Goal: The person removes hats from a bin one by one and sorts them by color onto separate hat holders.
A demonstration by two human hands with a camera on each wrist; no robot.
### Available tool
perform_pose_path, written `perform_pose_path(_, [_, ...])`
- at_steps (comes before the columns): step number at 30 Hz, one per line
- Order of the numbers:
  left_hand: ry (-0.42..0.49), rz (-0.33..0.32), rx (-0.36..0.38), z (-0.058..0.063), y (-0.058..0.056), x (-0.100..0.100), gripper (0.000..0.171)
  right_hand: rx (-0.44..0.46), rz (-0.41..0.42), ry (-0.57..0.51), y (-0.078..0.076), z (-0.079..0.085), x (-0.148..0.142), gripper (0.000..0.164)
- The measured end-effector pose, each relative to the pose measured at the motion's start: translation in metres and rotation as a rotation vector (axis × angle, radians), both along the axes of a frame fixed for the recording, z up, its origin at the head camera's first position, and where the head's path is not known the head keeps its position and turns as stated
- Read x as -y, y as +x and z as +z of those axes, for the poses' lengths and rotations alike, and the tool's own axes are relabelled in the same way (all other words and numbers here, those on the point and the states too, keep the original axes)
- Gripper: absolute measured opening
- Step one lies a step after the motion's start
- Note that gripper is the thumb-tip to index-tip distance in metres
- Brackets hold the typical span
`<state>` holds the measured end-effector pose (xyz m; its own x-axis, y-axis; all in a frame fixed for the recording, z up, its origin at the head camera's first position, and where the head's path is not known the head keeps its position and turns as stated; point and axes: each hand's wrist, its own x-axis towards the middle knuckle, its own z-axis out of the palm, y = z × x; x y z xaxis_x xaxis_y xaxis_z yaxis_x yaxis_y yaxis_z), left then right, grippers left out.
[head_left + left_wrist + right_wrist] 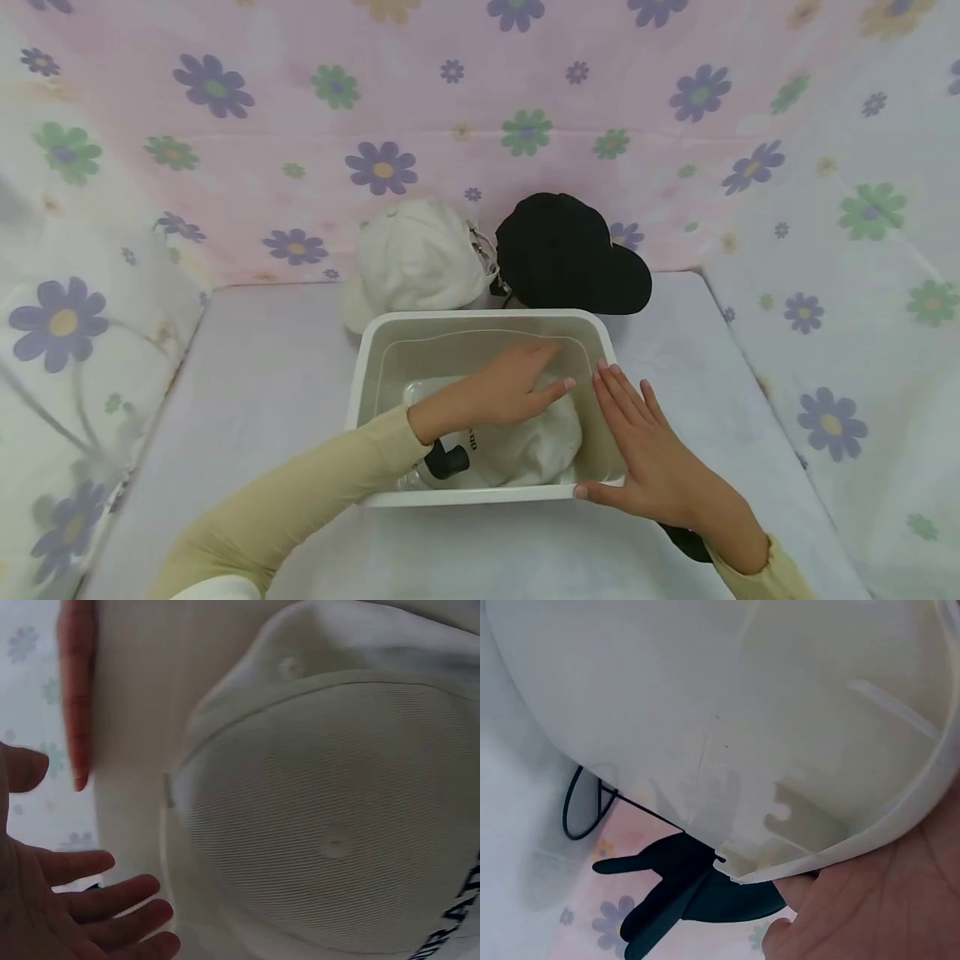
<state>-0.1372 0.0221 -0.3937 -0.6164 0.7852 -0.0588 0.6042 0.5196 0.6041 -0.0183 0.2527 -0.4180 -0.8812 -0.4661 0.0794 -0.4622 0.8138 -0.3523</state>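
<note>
A white plastic bin stands in the middle of the table. In it lies a white cap with dark lettering; its ribbed crown fills most of the left wrist view. My left hand reaches over the cap inside the bin, fingers extended, holding nothing; in the left wrist view its fingers are spread beside the crown. My right hand rests against the bin's right rim with straight fingers. In the right wrist view, its palm lies along the rim.
Behind the bin, a cream cap and a black cap sit side by side near the back wall. Something of clear plastic shows beside the cap in the bin. Flowered cloth walls enclose the table on three sides.
</note>
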Motion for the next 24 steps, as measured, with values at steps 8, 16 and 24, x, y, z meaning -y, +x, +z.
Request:
perform_pose_path(8, [-0.102, -0.128, -0.061, -0.022, 0.002, -0.004, 0.059, -0.05, -0.001, -0.004, 0.0, -0.005, 0.0, 0.121])
perform_pose_path(16, [-0.164, -0.187, -0.079, -0.039, 0.001, -0.007, 0.052, -0.048, -0.018, -0.04, 0.0, -0.007, 0.0, 0.123])
perform_pose_path(24, [-0.237, -0.167, -0.062, -0.04, 0.003, -0.008, 0.049, -0.043, -0.024, -0.066, 0.0, -0.008, 0.001, 0.124])
